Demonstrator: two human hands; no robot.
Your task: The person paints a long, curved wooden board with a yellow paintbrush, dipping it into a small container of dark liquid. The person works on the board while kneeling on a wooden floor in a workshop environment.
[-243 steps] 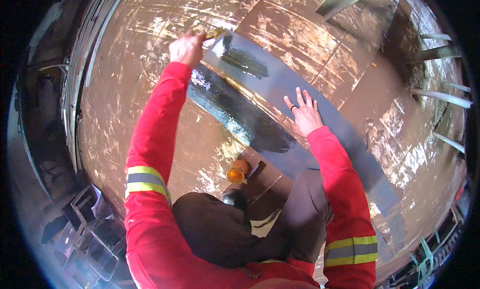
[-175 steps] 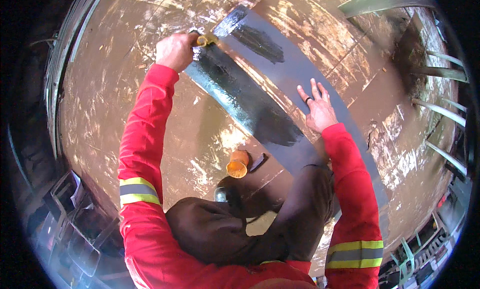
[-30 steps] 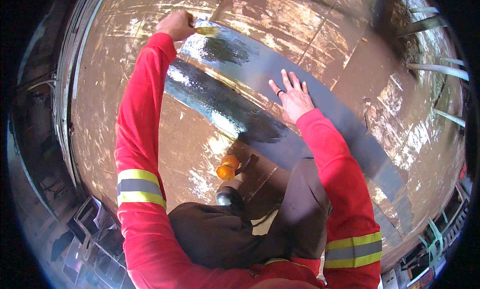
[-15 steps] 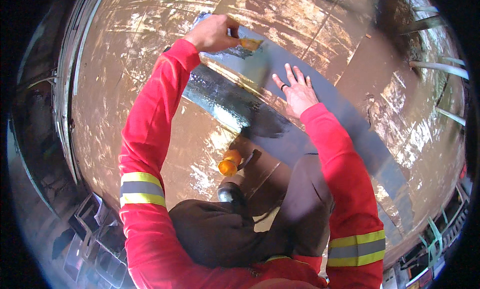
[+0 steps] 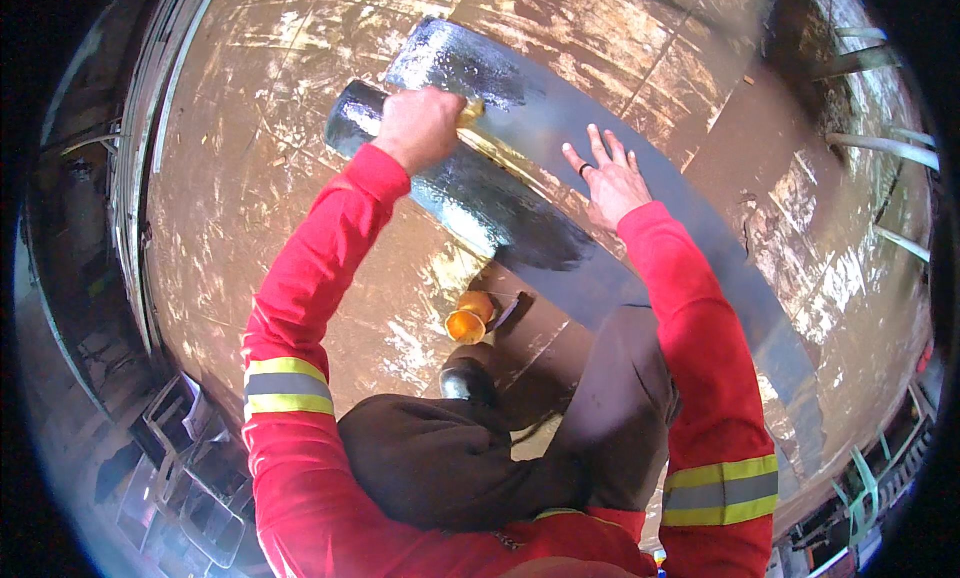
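Observation:
My left hand [image 5: 424, 128] is closed on a small yellowish pad [image 5: 472, 111], whose exact kind I cannot make out. It is over the gap between two long grey strips, near their far left ends. The farther strip [image 5: 690, 213] has a wet, dark shiny coating at its far end. The nearer strip [image 5: 560, 278] is coated dark and glossy over much of its visible length. My right hand [image 5: 612, 183] lies on the farther strip with fingers spread, a dark ring on one of them.
An orange cup [image 5: 467, 325] with an open mouth is near my boot [image 5: 466, 381], beside a dark curved piece [image 5: 515, 312]. The brown panelled floor [image 5: 260, 208] bears pale smears. White legs or bars [image 5: 880, 148] stand at the right; crates [image 5: 200, 498] are at the lower left.
My left hand has moved nearer to me with the pad, from the farther strip to the gap between strips. More dark coating shows at the farther strip's end. My right hand stays on the strip.

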